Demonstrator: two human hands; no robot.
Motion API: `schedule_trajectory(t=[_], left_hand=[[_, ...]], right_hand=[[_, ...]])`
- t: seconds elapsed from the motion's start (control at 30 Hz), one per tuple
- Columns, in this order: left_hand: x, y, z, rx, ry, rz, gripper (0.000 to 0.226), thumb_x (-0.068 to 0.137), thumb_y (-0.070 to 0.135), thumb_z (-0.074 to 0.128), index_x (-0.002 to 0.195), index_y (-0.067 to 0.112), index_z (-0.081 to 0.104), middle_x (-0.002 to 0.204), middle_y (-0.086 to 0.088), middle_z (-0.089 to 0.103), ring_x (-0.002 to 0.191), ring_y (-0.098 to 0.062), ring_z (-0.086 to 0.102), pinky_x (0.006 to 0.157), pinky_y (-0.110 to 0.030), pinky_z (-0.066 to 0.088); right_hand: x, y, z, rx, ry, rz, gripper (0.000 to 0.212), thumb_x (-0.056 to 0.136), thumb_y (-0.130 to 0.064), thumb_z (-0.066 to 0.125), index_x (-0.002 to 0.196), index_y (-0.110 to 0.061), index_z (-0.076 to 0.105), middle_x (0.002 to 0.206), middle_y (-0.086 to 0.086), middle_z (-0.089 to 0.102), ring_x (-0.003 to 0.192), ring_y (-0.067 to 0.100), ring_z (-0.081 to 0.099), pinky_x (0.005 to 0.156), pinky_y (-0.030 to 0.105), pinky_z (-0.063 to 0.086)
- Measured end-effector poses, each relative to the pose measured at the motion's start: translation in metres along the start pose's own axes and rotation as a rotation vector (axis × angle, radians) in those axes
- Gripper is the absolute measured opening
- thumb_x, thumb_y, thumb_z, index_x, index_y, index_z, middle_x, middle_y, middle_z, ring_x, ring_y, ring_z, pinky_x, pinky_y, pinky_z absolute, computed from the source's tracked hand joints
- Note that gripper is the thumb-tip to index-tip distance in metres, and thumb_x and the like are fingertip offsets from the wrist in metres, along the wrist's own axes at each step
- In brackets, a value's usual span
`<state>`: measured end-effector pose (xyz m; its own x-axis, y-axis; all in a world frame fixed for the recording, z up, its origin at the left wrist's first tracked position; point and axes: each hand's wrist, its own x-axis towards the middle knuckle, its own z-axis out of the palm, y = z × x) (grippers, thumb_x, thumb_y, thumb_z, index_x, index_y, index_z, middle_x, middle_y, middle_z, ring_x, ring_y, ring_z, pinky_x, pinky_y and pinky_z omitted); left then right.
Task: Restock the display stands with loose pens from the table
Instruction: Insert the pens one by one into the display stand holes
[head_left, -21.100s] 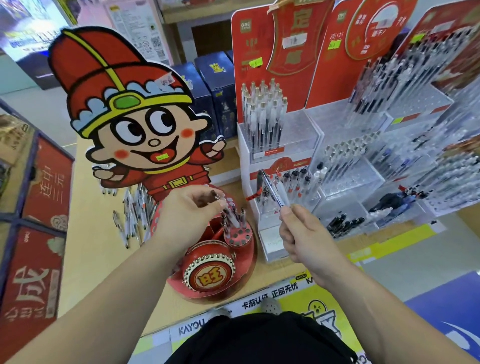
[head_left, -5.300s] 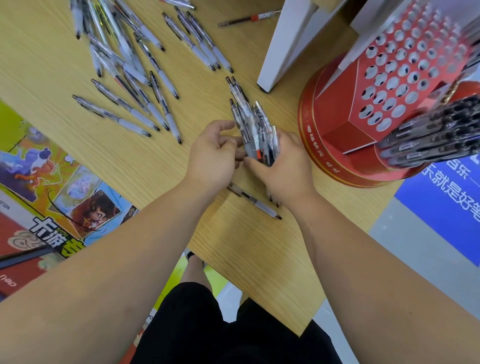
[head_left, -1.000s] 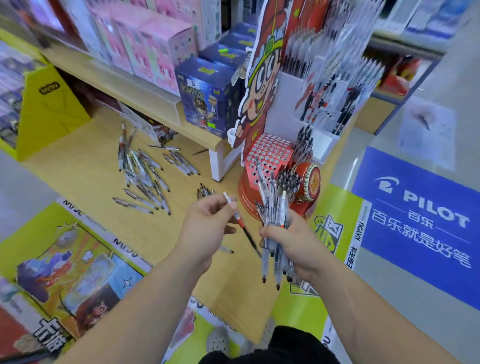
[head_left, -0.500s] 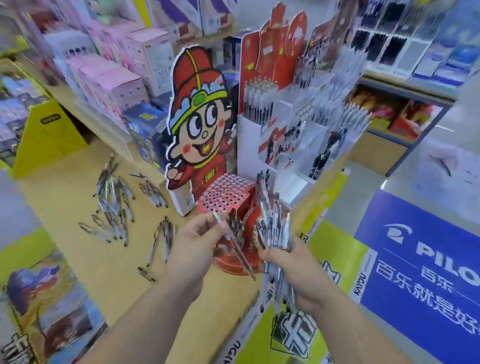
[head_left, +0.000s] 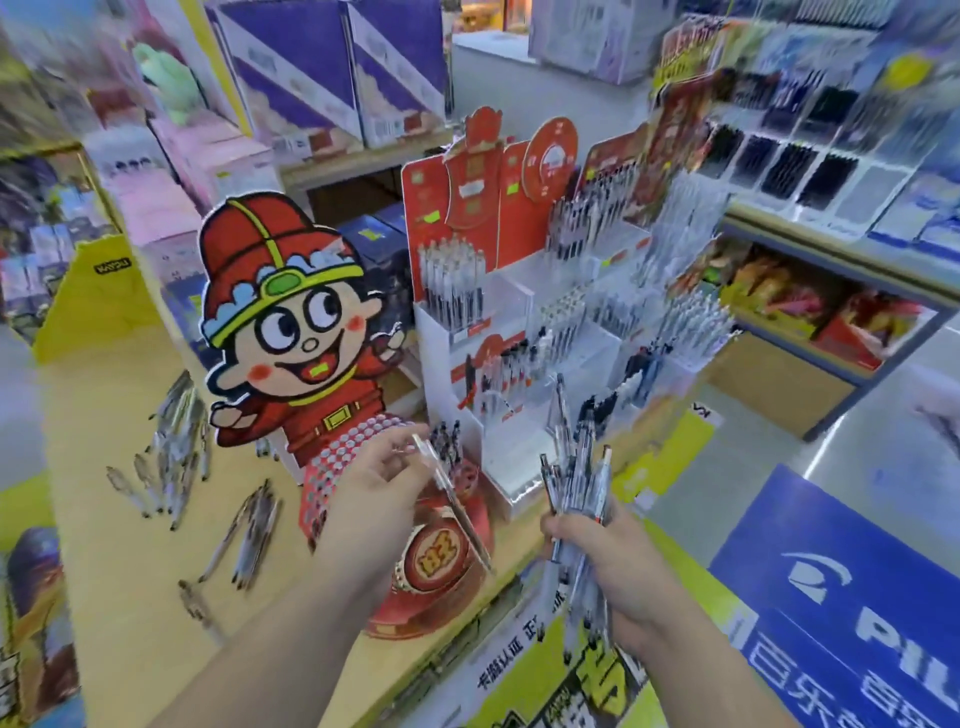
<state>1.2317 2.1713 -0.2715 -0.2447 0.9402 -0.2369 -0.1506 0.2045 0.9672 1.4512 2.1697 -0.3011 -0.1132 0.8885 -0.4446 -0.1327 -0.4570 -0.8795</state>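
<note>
The left hand (head_left: 375, 501) pinches 1 pen (head_left: 453, 503) between thumb and fingertips, slanting it down over the red round stand (head_left: 434, 558), which sits at the table's (head_left: 130, 613) front edge below the cartoon cutout (head_left: 291, 332). The right hand (head_left: 615, 564) curls its fingers tightly round a bundle of pens (head_left: 576, 467), held upright just off that edge. Loose pens (head_left: 179, 457) lie scattered toward the table's left side. A white tiered stand (head_left: 498, 374) rises behind.
</note>
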Motion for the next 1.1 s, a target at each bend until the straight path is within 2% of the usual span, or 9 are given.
schedule_trajectory(t=[0.13,0.33,0.43,0.53,0.7,0.8,0.9,0.97,1.1], left_hand=[[0.035,0.010,0.022,-0.028,-0.026,0.019,0.028,0.099,0.008,0.061,0.116,0.029,0.067,0.097,-0.015,0.074,0.080,-0.031,0.067,0.072,-0.051,0.057],[0.089,0.041,0.062,-0.095,-0.119,0.016,0.034,0.104,0.005,0.052,0.125,0.030,0.061,0.109,-0.013,0.064,0.080,-0.034,0.072,0.060,-0.042,0.060],[0.109,0.058,0.076,-0.078,-0.140,0.059,0.034,0.104,0.007,0.052,0.120,0.035,0.064,0.109,-0.027,0.056,0.079,-0.029,0.071,0.053,-0.036,0.057],[0.124,0.071,0.089,-0.060,-0.123,0.088,0.035,0.105,0.005,0.048,0.116,0.034,0.065,0.108,-0.022,0.060,0.077,-0.028,0.071,0.056,-0.037,0.056],[0.142,0.074,0.106,-0.029,0.080,0.151,0.030,0.104,0.007,0.049,0.105,0.026,0.071,0.090,-0.004,0.070,0.072,-0.036,0.065,0.058,-0.042,0.058],[0.150,0.072,0.122,0.038,0.233,0.209,0.017,0.103,0.014,0.057,0.102,0.023,0.071,0.088,-0.010,0.071,0.077,-0.046,0.065,0.052,-0.038,0.056],[0.151,0.078,0.142,0.095,0.383,0.236,0.017,0.101,0.009,0.060,0.104,0.024,0.069,0.086,-0.012,0.073,0.065,-0.034,0.066,0.048,-0.027,0.052],[0.150,0.085,0.157,0.108,0.436,0.264,0.025,0.100,0.008,0.060,0.116,0.028,0.062,0.083,-0.007,0.075,0.063,-0.022,0.068,0.049,-0.024,0.051],[0.151,0.094,0.175,0.139,0.534,0.298,0.031,0.101,0.010,0.059,0.126,0.028,0.050,0.095,0.003,0.078,0.085,-0.015,0.075,0.066,-0.033,0.062]], right_hand=[[0.030,-0.027,-0.002,-0.072,-0.009,-0.027,0.056,0.063,-0.030,0.084,0.113,-0.014,0.064,0.094,0.008,0.068,0.087,0.028,0.065,0.077,0.044,0.050],[0.065,-0.075,-0.015,-0.105,-0.073,-0.115,0.040,0.071,-0.016,0.076,0.105,-0.006,0.057,0.085,0.012,0.061,0.073,0.025,0.063,0.070,0.038,0.050],[0.085,-0.094,-0.022,-0.109,-0.076,-0.144,0.042,0.072,-0.017,0.075,0.107,-0.003,0.055,0.079,0.011,0.063,0.073,0.025,0.062,0.076,0.042,0.050],[0.107,-0.110,-0.028,-0.102,-0.085,-0.141,0.043,0.071,-0.019,0.076,0.107,-0.005,0.057,0.076,0.008,0.066,0.073,0.023,0.064,0.081,0.045,0.051],[0.158,-0.129,-0.045,-0.150,-0.195,-0.101,0.033,0.084,-0.008,0.077,0.113,-0.005,0.061,0.088,0.011,0.069,0.078,0.021,0.067,0.075,0.035,0.053],[0.193,-0.141,-0.058,-0.226,-0.269,-0.060,0.025,0.089,-0.003,0.072,0.112,-0.008,0.063,0.090,0.011,0.071,0.083,0.023,0.068,0.084,0.041,0.055],[0.221,-0.155,-0.073,-0.296,-0.379,-0.045,0.029,0.086,-0.008,0.077,0.112,-0.008,0.064,0.092,0.011,0.071,0.087,0.024,0.069,0.089,0.045,0.056],[0.235,-0.168,-0.081,-0.317,-0.430,-0.033,0.046,0.073,-0.022,0.084,0.114,-0.013,0.064,0.097,0.008,0.074,0.094,0.025,0.071,0.095,0.050,0.055],[0.259,-0.185,-0.095,-0.323,-0.513,-0.020,0.054,0.080,-0.020,0.083,0.127,-0.012,0.058,0.108,0.004,0.075,0.105,0.020,0.070,0.100,0.047,0.052]])
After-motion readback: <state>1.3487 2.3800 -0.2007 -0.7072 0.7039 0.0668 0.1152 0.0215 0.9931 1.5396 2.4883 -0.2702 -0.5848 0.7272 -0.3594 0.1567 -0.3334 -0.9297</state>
